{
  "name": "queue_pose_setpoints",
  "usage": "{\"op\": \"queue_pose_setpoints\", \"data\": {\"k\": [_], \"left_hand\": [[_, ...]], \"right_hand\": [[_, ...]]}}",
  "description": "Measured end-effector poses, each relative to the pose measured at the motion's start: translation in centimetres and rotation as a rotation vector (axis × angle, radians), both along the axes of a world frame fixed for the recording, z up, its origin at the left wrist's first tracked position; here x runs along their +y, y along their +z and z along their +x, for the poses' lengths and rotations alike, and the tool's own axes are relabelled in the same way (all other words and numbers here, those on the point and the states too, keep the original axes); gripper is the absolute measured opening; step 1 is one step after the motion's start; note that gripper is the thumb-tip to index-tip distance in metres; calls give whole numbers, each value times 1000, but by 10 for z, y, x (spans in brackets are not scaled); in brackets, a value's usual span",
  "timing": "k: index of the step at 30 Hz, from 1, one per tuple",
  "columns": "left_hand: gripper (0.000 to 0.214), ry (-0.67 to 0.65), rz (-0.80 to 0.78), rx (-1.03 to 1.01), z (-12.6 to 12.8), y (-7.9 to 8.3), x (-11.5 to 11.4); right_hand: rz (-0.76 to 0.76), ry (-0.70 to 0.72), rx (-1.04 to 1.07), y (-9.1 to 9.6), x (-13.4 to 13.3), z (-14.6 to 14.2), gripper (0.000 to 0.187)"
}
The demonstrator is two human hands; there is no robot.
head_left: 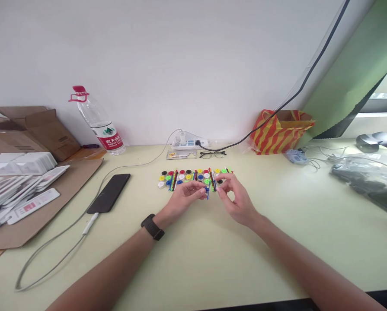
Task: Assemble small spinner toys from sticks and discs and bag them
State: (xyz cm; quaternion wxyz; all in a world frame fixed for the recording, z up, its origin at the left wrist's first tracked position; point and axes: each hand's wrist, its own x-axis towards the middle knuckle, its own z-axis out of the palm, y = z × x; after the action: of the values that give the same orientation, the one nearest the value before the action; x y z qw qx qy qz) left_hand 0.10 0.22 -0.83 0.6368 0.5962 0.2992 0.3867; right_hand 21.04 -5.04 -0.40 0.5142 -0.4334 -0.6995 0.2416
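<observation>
My left hand (187, 194), with a black watch on its wrist, pinches a thin blue plastic stick (208, 191) between thumb and fingertips. The stick stands nearly upright just above the table. To its right, my right hand (237, 201) has thumb and forefinger spread apart, and I see nothing between them. Just beyond both hands lie rows of small round coloured caps (188, 177) in red, yellow, green, blue, black and white. Bundles of thin coloured sticks (174, 180) lie across these rows. My fingers hide part of the nearest row.
Behind the caps are eyeglasses (212, 153), a small clear case (181, 154) and a power strip (190, 141). A phone (109, 193) on a cable, a large bottle (102, 129) and cardboard (66, 181) are at left. A striped bag (274, 134) and plastic bags (363, 175) stand right.
</observation>
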Motion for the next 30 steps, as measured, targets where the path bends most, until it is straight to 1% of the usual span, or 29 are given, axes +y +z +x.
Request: {"op": "queue_pose_setpoints", "data": {"k": [3,5,6,7,9,10,12,13,15,19,21,23,25,30], "left_hand": [[28,26,-1,6,0,0,1],[29,32,5,19,-1,0,1],[29,37,7,26,-1,-1,1],[29,46,10,28,-1,-1,2],[30,68,13,20,0,-2,2],[30,75,12,11,0,-2,3],[31,75,7,-1,0,-3,3],[31,70,4,-2,0,-4,3],[30,63,2,1,1,-3,3],[28,32,23,20,0,-2,1],[28,6,31,35,-1,-1,1],[27,-19,34,44,-1,0,0],[26,-39,38,49,-2,0,-1],[26,-51,22,47,-2,-1,-1]], "right_hand": [[30,-4,44,2,-2,0,35],[-1,2,78,1,-3,-1,40],[-58,27,109,1,-3,0,39],[-140,63,162,1,-2,0,33],[-324,148,320,2,0,3,17],[-390,173,401,3,2,5,10],[-427,161,504,6,5,9,6],[-410,141,514,7,7,10,7],[-350,103,466,8,9,11,12],[-173,40,206,4,8,6,26],[-118,56,93,1,5,2,31],[-107,96,32,-1,3,-1,29],[-103,116,-6,-3,2,-2,22],[-6,66,-36,-1,3,-1,15]]}}
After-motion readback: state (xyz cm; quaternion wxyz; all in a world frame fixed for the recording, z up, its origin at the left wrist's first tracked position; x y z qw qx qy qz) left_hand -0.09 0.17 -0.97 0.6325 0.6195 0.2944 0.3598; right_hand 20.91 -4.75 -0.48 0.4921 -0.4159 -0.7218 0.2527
